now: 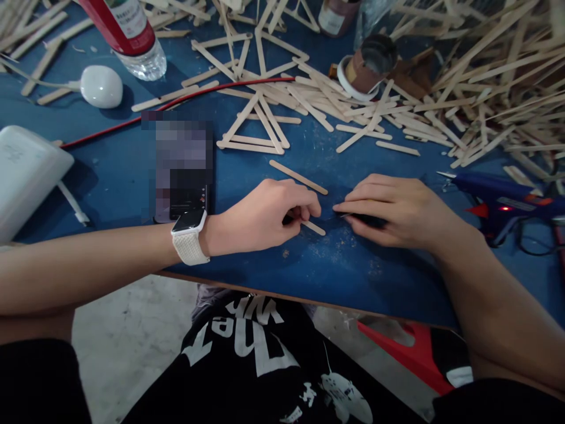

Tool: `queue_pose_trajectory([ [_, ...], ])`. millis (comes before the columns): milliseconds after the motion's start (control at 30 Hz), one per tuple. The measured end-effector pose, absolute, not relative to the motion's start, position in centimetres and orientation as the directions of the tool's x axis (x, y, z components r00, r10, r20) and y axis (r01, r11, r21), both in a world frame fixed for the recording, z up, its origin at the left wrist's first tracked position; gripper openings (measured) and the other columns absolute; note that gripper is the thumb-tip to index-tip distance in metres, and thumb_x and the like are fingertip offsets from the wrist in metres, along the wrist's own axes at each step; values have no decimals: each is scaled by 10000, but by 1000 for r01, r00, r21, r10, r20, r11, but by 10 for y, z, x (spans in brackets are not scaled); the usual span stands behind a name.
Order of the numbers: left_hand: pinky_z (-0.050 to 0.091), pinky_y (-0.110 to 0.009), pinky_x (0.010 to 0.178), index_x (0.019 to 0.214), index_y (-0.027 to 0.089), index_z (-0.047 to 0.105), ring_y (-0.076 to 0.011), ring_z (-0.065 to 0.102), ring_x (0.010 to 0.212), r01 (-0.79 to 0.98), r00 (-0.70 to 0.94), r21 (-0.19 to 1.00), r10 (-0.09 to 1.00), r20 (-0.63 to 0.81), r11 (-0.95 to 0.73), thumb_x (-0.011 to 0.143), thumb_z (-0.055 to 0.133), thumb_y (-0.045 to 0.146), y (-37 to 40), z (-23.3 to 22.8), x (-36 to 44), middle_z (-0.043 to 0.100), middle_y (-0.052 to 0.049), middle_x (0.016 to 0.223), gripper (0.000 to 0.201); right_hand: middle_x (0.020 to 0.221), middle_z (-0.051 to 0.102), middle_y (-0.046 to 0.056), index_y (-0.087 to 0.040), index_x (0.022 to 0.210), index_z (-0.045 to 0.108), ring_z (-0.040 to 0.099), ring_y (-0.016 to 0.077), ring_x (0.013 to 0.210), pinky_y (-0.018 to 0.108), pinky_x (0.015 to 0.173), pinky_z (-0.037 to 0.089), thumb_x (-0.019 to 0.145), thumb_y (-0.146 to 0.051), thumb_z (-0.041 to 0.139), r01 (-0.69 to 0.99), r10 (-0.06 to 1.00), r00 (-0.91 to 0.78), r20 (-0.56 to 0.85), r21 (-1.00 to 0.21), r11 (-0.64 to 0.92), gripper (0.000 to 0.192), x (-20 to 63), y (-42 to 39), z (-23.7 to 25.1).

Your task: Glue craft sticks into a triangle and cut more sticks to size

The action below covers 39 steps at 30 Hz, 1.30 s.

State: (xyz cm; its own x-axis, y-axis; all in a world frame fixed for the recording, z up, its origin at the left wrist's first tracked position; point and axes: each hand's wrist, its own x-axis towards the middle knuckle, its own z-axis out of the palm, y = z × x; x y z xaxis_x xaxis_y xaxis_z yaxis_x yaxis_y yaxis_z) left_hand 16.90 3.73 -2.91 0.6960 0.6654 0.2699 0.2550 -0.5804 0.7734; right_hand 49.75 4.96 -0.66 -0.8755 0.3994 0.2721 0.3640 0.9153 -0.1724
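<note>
Bare blue table (247, 176) nearside; stick heap (485, 88) (right, rear) and glue gun (498, 203) block.

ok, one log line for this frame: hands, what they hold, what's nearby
left hand: pinching short wooden stick | right hand: on dark tool, partly hidden | glue gun: lying right | surface: blue table

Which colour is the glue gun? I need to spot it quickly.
Dark blue with a red trigger; the glue gun shows in the head view, at right.

A blue glue gun (503, 203) lies just right of the grip, spectacles (536, 235) beside it. Left of the grip lies a phone (183, 171), and farther left a white box (26, 174). Beyond the grip lie stick triangles (253, 126), a tape roll (364, 68), a red cable (176, 103), and a bottle (132, 35).
</note>
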Motion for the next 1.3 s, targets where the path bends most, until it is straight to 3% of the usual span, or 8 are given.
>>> queue_pose_trajectory([
  [167,645,-275,829,1083,184,863,-181,855,923,258,713,759,648,267,-597,896,685,-78,37,-30,169,916,-32,1034,368,1154,904,99,-215,1268,862,829,283,999,410,812,673,1204,-198,651,387,414,-894,169,-173,906,221,494,50,5],
  [333,636,-290,851,1095,182,862,-187,857,967,239,705,737,635,316,-632,959,658,-71,37,-32,169,916,-29,1039,352,1187,897,107,-226,1303,882,806,286,1017,421,835,660,1219,-207,565,442,465,-882,76,-209,872,329,490,49,11],
  [600,631,-301,855,1164,175,854,-200,839,1000,253,708,726,634,311,-639,1017,645,-57,36,-33,167,896,-41,1049,345,1151,913,75,-249,1369,823,816,265,945,402,823,646,1220,-177,612,454,480,-854,200,-163,876,267,500,38,3],
  [800,642,-298,866,1161,180,834,-209,824,1035,300,690,709,658,301,-638,1013,657,-50,34,-32,167,884,-50,1047,326,1106,905,50,-274,1363,811,851,227,903,340,730,591,1249,-333,660,526,547,-812,202,-152,837,198,507,37,-8],
  [933,640,-295,865,1162,166,831,-200,814,1006,299,678,713,667,309,-634,1014,662,-53,32,-32,167,874,-54,1036,313,1033,885,45,-262,1261,813,838,217,865,329,713,564,1286,-376,607,507,525,-825,208,-138,851,237,506,38,-9],
  [1033,639,-299,869,1146,171,822,-206,806,1020,287,686,704,653,321,-649,1006,650,-64,32,-32,168,872,-48,1025,323,1010,891,28,-241,1323,812,814,197,813,325,690,542,1264,-319,675,465,468,-846,256,-78,882,168,503,38,-7],
  [1133,645,-304,869,1157,181,813,-209,800,1023,298,692,701,653,309,-647,1010,644,-58,32,-31,168,872,-45,1034,327,1048,921,10,-241,1387,807,824,198,825,328,713,579,1213,-244,770,441,429,-855,292,-28,897,178,501,35,-7],
  [1300,658,-319,869,1170,186,810,-209,794,1004,292,681,701,656,325,-651,1014,647,-50,31,-32,167,868,-50,1040,326,1108,941,28,-263,1391,832,882,228,930,351,769,671,1205,-233,767,436,437,-857,273,-66,897,200,502,34,-9],
])
